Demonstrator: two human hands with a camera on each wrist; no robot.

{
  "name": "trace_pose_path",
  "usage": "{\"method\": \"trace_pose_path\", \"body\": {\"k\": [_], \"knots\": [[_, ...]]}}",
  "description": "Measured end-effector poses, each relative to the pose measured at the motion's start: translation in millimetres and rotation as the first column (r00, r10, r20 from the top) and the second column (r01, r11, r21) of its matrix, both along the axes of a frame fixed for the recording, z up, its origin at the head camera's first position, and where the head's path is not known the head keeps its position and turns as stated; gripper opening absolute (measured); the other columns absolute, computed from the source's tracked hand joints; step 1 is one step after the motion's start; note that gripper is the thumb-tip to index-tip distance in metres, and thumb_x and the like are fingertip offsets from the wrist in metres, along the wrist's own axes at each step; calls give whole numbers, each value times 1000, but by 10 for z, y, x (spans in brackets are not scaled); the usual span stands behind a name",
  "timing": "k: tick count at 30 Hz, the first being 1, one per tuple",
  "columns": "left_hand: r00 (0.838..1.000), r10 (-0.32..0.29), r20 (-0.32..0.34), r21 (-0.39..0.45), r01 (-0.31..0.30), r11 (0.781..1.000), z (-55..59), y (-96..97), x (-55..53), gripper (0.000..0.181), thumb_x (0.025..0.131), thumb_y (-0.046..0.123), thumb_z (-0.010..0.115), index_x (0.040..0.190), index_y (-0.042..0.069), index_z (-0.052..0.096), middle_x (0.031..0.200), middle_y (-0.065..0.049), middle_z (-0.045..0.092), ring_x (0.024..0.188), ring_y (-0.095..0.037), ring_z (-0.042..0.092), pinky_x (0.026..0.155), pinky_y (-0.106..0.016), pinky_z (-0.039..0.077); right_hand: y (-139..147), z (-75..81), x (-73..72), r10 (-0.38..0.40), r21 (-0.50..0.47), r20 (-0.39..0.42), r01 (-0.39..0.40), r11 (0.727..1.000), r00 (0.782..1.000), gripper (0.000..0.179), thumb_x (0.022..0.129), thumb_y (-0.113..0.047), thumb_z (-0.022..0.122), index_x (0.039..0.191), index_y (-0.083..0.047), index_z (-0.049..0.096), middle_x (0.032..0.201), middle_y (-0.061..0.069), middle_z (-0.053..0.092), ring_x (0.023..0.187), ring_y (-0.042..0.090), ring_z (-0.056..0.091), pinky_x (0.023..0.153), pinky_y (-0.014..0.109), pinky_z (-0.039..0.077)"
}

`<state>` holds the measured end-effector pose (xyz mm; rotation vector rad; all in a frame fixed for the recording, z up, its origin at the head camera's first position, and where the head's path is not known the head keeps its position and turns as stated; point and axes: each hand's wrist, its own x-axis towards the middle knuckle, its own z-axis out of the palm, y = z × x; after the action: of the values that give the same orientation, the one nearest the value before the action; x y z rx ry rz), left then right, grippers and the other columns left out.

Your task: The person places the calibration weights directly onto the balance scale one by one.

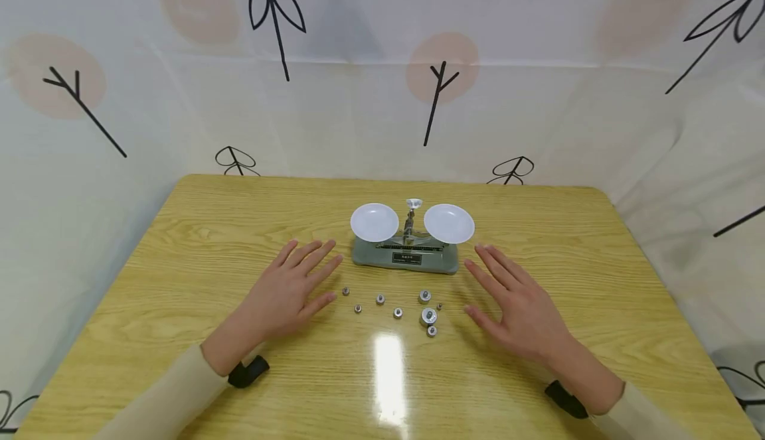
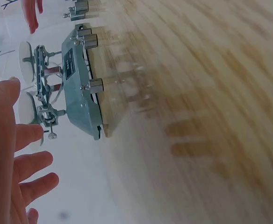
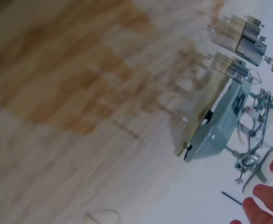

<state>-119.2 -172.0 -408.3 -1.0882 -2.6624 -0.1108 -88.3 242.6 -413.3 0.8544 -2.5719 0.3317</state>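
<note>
A grey-green balance scale [image 1: 406, 259] stands upright in the middle of the table, with a white left pan [image 1: 374, 222] and a white right pan [image 1: 449, 223]. Several small metal weights [image 1: 428, 316] with knobs are scattered in front of its base. My left hand [image 1: 289, 289] is held to the left of the scale and weights, fingers spread and holding nothing. On the other side, my right hand [image 1: 521, 304] has its fingers extended toward the scale, also holding nothing. Both wrist views show the scale's base [image 2: 78, 84] and some weights [image 3: 251, 49] sideways.
The wooden table [image 1: 251, 211] has a glare spot near its front. White cloth [image 1: 346, 121] printed with plants and pale pink blots hangs behind and at both sides. A black band [image 1: 248, 371] sits on the left wrist, another [image 1: 565, 400] on the right.
</note>
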Motion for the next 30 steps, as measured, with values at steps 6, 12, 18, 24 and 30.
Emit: {"method": "trace_pose_path", "body": {"k": [6,12,18,24,30], "knots": [[996,27,82,52,-31,998,-70,-19,-66,55,103,46,48,149,15,48,155,-7,41,139,-28,40,115,-53,21,6,-4,8,-32,-44,81,36,998,996,64,94,-46,65,148,-14,50,154,9,43,136,36,43,95,55,46],[980,43,193,138,-71,988,-102,-12,-117,50,104,40,49,146,14,52,150,-5,47,137,-24,43,115,-52,22,-33,0,29,-32,-93,143,46,995,989,59,90,-30,73,143,-11,55,144,9,54,124,33,56,87,53,51],[965,-2,262,263,-70,962,-98,40,-195,44,103,32,54,141,10,57,145,-8,53,130,-28,51,109,-51,34,-81,-8,16,36,-189,248,12,982,968,50,94,-22,70,140,-8,57,140,9,58,119,33,60,91,54,49],[921,-12,390,327,-127,937,-125,66,-279,46,104,34,53,144,12,54,148,-5,50,132,-29,48,107,-50,37,-115,-45,-42,104,-299,413,27,954,905,42,98,-21,66,138,-8,60,136,6,61,121,28,60,93,48,50],[843,-81,532,471,-214,856,-161,94,-395,45,103,31,56,144,11,54,145,-4,53,135,-27,46,109,-49,35,-148,-70,-116,172,-389,587,90,917,791,38,99,-20,65,134,-6,63,130,7,65,111,26,66,89,39,53]]}}
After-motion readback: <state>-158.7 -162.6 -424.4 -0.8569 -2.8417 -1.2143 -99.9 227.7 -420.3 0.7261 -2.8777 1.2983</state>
